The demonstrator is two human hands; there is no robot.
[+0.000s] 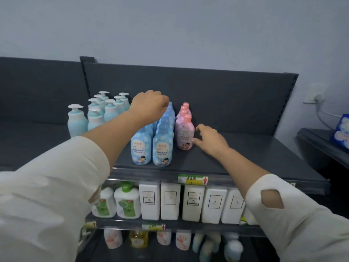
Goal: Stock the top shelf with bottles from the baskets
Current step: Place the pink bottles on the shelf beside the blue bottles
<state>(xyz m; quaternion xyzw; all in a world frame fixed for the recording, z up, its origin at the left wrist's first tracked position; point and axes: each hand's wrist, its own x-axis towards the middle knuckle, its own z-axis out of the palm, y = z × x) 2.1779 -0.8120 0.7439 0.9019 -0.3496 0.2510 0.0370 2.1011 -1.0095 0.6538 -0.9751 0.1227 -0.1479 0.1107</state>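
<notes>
The dark top shelf (236, 159) carries two rows of blue bottles (162, 146), a row of pink bottles (184, 132) to their right and several pale blue pump bottles (95, 115) at the left. My left hand (149, 106) hovers over the caps of the blue rows, fingers curled down onto a bottle top that it hides. My right hand (210, 138) rests on the shelf with fingertips against the right side of the front pink bottle. No basket is in view.
The shelf's dark back panel (207, 87) rises behind the bottles. The lower shelf holds white cartons (192, 203) and green-capped bottles (126, 201); more bottles stand below. A dark counter (321, 148) with a blue packet is at the right.
</notes>
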